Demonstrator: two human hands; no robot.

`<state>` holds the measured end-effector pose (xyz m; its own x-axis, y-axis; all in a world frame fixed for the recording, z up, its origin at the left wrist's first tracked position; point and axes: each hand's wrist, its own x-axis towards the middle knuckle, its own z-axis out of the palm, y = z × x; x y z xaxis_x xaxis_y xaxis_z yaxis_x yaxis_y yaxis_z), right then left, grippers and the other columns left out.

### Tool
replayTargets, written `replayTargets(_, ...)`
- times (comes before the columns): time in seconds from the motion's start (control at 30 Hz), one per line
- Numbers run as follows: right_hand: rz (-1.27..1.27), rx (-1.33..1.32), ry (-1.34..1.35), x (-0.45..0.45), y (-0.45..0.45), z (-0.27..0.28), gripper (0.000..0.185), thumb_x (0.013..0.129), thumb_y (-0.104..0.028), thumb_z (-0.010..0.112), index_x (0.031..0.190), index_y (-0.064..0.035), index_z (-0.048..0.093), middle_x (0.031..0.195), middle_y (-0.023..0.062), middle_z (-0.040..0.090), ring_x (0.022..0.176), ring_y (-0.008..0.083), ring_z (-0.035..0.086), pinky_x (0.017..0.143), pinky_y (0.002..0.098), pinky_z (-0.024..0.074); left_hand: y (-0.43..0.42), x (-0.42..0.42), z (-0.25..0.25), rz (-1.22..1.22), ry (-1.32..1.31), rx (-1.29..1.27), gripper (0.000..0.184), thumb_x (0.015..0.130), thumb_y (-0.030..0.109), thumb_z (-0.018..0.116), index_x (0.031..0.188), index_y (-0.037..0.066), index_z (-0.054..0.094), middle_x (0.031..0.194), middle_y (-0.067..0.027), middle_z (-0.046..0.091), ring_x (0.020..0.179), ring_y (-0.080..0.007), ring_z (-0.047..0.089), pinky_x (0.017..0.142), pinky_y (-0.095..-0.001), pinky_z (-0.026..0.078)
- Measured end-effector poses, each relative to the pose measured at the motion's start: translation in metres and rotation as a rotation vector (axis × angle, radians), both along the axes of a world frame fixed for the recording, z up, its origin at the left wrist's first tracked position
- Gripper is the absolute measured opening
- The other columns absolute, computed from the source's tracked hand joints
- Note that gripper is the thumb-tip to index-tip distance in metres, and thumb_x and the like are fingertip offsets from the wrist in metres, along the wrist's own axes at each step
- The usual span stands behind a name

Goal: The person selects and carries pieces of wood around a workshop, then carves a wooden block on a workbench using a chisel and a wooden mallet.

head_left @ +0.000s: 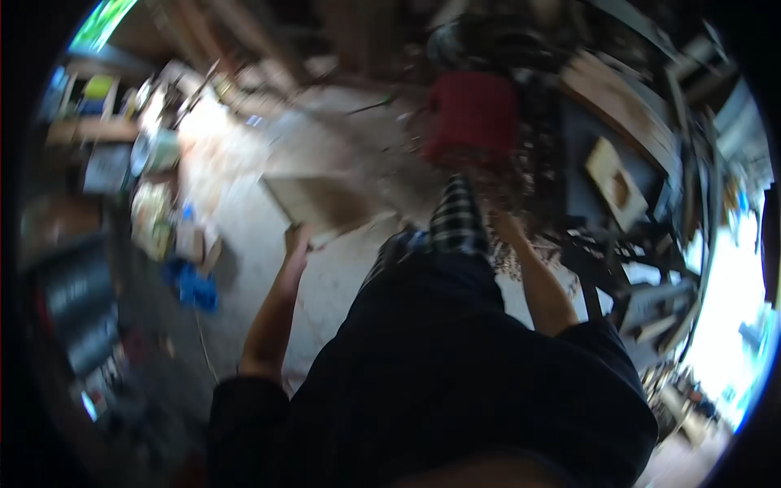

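Note:
My left hand (299, 239) is closed on the near left corner of a flat wooden panel (329, 205), which is held tilted above the concrete floor. My right hand (508, 224) hangs beside my right knee, near scattered wood chips; its fingers are blurred, and whether it holds anything cannot be made out. Checkered trousers (457, 220) show between my arms. A red seat or container (473, 115) stands ahead of my knees.
Boards lean at the right, with a light wooden piece with a hollow (617, 184) among them. Dark metal frames (643, 285) stand below. At the left are a blue bag (195, 289), a bucket (154, 150) and boxes. A stick (370, 106) lies on the floor ahead.

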<state>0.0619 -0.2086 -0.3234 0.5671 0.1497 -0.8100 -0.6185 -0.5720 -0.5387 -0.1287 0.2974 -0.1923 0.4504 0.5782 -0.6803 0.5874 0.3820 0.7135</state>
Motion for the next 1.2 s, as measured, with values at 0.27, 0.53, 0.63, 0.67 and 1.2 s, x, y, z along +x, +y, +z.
replayTargets(0.27,0.674,-0.096,-0.131,0.016,-0.009,-0.094,0.017,0.091,-0.017,0.051,0.098,-0.0082,0.064,0.097,0.0136,0.066,0.074,0.0255,0.068,0.063,0.0403,0.0547,0.055,0.033,0.028,0.065,0.096,0.021,0.022,0.081,0.017,0.063,0.091,-0.002,0.059,0.067,-0.0085,0.048,0.042,-0.0153,0.038,0.047,-0.041,0.059)
replayTargets(0.53,0.618,-0.16,-0.25,0.154,0.126,-0.019,0.024,0.09,-0.023,0.048,0.1,-0.0087,0.065,0.085,0.0152,0.068,0.08,0.0256,0.069,0.068,0.045,0.0512,0.108,0.136,0.054,-0.179,0.078,0.11,0.022,0.081,0.017,0.062,0.089,-0.003,0.062,0.079,-0.01,0.059,0.062,-0.0218,0.061,0.049,-0.0373,0.06)
replayTargets(0.63,0.617,-0.09,-0.773,0.209,0.186,-0.009,0.029,0.091,-0.022,0.05,0.108,-0.0039,0.065,0.086,0.0136,0.069,0.075,0.0224,0.067,0.068,0.0382,0.0517,0.14,0.192,0.053,-0.384,0.178,0.262,0.022,0.082,0.017,0.061,0.09,-0.003,0.063,0.081,-0.011,0.062,0.066,-0.0216,0.063,0.046,-0.0344,0.059)
replayTargets(0.67,0.545,-0.05,-0.636,0.228,0.207,0.021,0.03,0.091,-0.022,0.049,0.112,-0.0054,0.065,0.087,0.0141,0.069,0.077,0.0231,0.068,0.068,0.0376,0.052,0.142,0.218,0.064,-0.447,0.201,0.327,0.025,0.081,0.02,0.062,0.092,-0.003,0.064,0.083,-0.0174,0.066,0.069,-0.0275,0.066,0.053,-0.0406,0.058)
replayTargets(1.2,0.068,-0.028,-0.922,0.283,0.298,0.185,0.08,0.077,-0.02,0.074,0.146,-0.0115,0.034,0.139,0.0195,0.044,0.123,0.0377,0.049,0.098,0.0457,0.0443,0.166,0.546,0.101,-1.929,-0.025,0.91,0.043,0.072,0.02,0.064,0.115,0.017,0.066,0.101,-0.0162,0.068,0.096,-0.0348,0.065,0.083,-0.0469,0.051)
